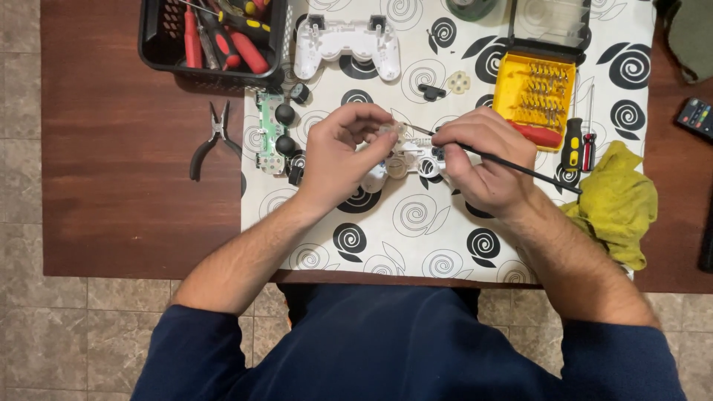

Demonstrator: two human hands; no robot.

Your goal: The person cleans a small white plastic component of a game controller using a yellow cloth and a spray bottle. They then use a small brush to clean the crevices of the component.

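While the rear shell (347, 46) and circuit board (272, 132) lie removed on the patterned cloth (416, 223), left hand (338, 156) pinches a small translucent pad (391, 132) above the front shell (405, 162), right hand (483, 156) gripping a thin black tool (520, 166); reassembly appears outstanding.

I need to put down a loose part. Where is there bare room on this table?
Free: bare wood left of the pliers, and the cloth near the table's front edge. Crowded: around both hands, the basket, circuit board and yellow bit case.
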